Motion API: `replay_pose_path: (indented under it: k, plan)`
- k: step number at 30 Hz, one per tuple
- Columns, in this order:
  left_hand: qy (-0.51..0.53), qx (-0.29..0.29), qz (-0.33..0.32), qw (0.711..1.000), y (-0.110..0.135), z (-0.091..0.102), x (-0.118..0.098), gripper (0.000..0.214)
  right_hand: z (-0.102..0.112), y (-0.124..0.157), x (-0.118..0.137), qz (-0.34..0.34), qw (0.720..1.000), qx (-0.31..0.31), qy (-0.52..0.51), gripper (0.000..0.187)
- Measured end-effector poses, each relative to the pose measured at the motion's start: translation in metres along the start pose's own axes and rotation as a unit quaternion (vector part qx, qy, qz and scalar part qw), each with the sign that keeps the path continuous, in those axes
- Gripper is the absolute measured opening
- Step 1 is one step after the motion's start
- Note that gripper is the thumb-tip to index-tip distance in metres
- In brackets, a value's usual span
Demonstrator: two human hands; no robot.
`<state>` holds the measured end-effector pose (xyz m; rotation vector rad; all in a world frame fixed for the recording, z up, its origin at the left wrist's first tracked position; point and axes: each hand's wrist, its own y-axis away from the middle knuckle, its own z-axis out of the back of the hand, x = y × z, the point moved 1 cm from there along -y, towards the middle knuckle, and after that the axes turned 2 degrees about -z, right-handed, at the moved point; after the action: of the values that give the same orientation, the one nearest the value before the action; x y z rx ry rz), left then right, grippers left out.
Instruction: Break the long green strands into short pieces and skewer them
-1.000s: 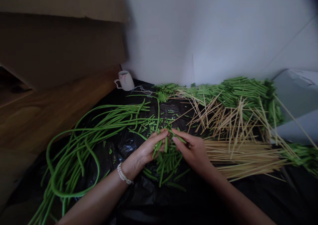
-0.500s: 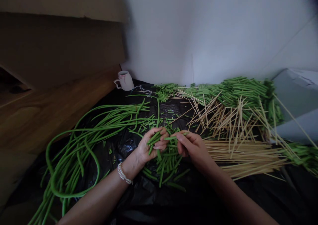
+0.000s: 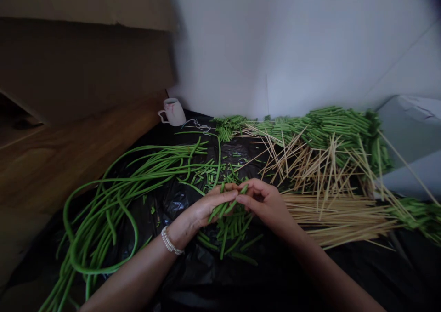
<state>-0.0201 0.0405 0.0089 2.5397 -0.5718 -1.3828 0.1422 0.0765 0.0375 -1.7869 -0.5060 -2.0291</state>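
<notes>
Several cut green bean pieces (image 3: 220, 209) lie side by side in my left hand (image 3: 210, 204), its thumb pressed over them. My right hand (image 3: 262, 201) meets it from the right, pinching one bean piece (image 3: 240, 197) between thumb and fingertips against the left hand's bunch. Below both hands is a loose heap of cut bean pieces (image 3: 234, 231) on black plastic sheeting (image 3: 193, 275). Long uncut beans (image 3: 113, 188) sprawl to the left, some of them curled.
Bamboo skewers (image 3: 337, 215) lie at the right, with more crossing behind them. Skewered bean rows (image 3: 337, 123) are piled along the pale wall (image 3: 275, 50). A white mug (image 3: 174, 113) stands at the back left near a cardboard box (image 3: 86, 64). More beans (image 3: 418, 218) lie far right.
My right hand has brought its bean piece left, up against the left hand's bunch. The left hand has turned, and its thumb now lies across the pieces.
</notes>
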Motion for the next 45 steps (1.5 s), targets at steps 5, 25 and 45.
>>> replay_pose_path:
  k: [5, 25, 45]
  plan:
    - [-0.045, -0.018, 0.028, 0.998, 0.004, -0.002, -0.010, 0.034, 0.009, 0.003, 0.010, 0.080, 0.988, 0.038, 0.124, 0.017]
    - [-0.072, 0.020, 0.014, 0.997, 0.000, -0.001, -0.007, 0.027, 0.001, 0.018, 0.019, 0.280, 0.726, 0.036, 0.627, 0.027]
    - [-0.067, 0.041, -0.145, 0.986, 0.002, -0.011, -0.016, 0.029, 0.002, 0.004, 0.006, -0.040, 0.995, 0.093, 0.002, 0.029]
